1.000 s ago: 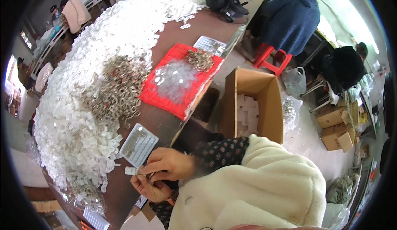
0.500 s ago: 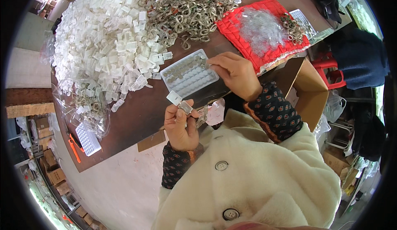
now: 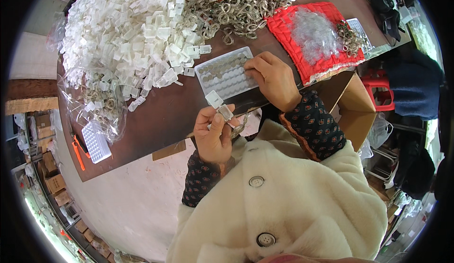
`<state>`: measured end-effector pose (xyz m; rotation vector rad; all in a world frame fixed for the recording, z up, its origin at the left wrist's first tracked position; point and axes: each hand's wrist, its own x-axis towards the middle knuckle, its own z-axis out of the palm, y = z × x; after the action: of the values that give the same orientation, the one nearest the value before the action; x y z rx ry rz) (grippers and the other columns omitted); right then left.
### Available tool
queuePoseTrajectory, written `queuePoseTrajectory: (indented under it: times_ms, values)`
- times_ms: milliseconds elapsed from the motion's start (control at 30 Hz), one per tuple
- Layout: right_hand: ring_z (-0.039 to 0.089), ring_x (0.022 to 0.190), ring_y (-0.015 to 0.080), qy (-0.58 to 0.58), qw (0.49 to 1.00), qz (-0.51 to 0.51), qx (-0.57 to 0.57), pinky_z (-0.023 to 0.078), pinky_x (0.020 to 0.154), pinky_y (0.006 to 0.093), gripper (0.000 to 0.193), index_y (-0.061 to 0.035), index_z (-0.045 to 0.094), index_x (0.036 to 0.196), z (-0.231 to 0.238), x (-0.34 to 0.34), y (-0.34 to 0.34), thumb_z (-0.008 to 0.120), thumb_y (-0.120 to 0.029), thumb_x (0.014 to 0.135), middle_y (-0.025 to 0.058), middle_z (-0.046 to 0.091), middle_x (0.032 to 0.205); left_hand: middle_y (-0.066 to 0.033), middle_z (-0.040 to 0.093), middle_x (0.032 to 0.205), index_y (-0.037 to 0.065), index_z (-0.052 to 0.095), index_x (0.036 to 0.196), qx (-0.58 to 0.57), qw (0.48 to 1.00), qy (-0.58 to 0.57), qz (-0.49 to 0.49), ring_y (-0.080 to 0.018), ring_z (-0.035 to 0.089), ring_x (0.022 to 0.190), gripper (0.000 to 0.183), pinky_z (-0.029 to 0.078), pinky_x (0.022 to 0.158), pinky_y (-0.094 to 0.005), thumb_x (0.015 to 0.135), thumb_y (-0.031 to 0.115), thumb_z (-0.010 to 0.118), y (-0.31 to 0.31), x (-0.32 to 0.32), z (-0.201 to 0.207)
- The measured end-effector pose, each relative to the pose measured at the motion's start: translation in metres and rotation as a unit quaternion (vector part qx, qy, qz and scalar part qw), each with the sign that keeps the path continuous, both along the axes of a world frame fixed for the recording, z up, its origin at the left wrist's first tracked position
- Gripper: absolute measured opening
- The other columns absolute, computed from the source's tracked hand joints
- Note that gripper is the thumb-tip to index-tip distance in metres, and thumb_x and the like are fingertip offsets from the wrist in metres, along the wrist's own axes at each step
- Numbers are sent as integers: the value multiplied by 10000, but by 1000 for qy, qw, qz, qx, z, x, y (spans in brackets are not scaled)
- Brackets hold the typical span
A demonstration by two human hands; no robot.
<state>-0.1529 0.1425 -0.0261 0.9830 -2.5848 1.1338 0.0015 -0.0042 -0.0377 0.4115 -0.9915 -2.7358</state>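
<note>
My left hand is closed around a small clear plastic case, its lid swung up. A pale, shiny strap hangs beside that hand's fingers. Just beyond lies a white moulded tray with rows of round pockets; grey, coin-like discs fill several rows. Over the tray's right end, my right hand has its thumb and fingers bent together at the pockets. Whatever is between those fingertips, if anything, is hidden.
A big heap of clear plastic cases covers the table's left, beside a pile of straps. Clear film pieces lie on a red quilted cloth. Orange-handled pliers and another tray lie near the left edge; an open cardboard box stands below right.
My right hand has moved from the tray's right edge in over its pockets. The left hand keeps hold of the open case. The whole view has shifted slightly.
</note>
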Motion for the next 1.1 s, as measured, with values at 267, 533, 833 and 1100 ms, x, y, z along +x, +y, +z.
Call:
queuePoseTrajectory:
  times_ms: [267, 533, 833, 1100]
  values:
    - [613, 861, 334, 31, 1000, 3, -3, 501, 743, 425, 163, -91, 621, 960, 3, -1, 5, 677, -81, 807, 99, 608, 887, -103, 713, 946, 8, 583, 1097, -48, 999, -14, -4, -23, 546, 616, 186, 309, 435, -135, 992, 162, 580, 2, 1, 7]
    - [582, 898, 336, 99, 989, 58, 98, 478, 788, 423, 214, -77, 636, 1027, 4, -8, 3, 631, -34, 817, 104, 590, 942, -99, 712, 920, 8, 581, 1085, -54, 998, -31, 3, -11, 499, 570, 197, 275, 417, -143, 989, 180, 589, 2, 0, 9]
    - [560, 926, 315, 116, 984, 94, 100, 459, 801, 417, 226, -75, 608, 997, 13, -3, 11, 605, -9, 781, 99, 578, 956, -159, 689, 1117, 38, 553, 1084, -34, 999, -1, -12, -50, 597, 654, 160, 303, 396, -160, 989, 163, 586, -5, 3, -4]
    - [579, 920, 327, 113, 975, 111, 156, 475, 784, 430, 180, -51, 599, 995, 14, -9, 4, 632, -13, 823, 103, 593, 967, -194, 669, 1162, 47, 537, 1130, -6, 999, 32, -9, -133, 688, 830, 159, 333, 406, -165, 991, 117, 572, -3, 2, -6]
